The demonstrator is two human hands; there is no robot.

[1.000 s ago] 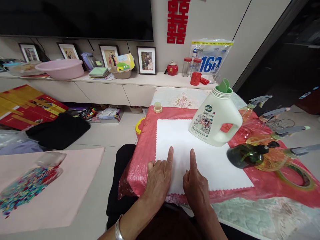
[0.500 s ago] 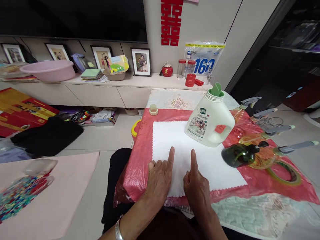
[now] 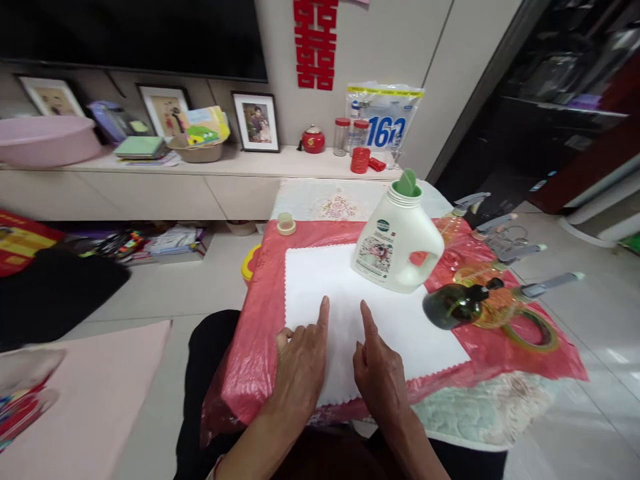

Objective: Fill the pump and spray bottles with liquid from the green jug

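A white cloth with a scalloped edge lies flat on the red plastic table cover. My left hand rests over its near part, index finger stretched forward, the others curled, holding nothing. To its right, my right hand points the same way, index finger out and no object in it. Beyond both hands, a white detergent jug with a green spout stands on the cloth's far right part. A pale cap sits apart at the cover's far left.
Right of the cloth are a dark green pump bottle, lying tilted, several spray bottles with grey triggers and a roll of tape. A pink-topped surface is at left. Behind runs a cabinet with frames, jars and a basin.
The view has swung to the right, so everything sits farther left. My right index finger leans a little more to the left. Both hands keep about the same place over the cloth.
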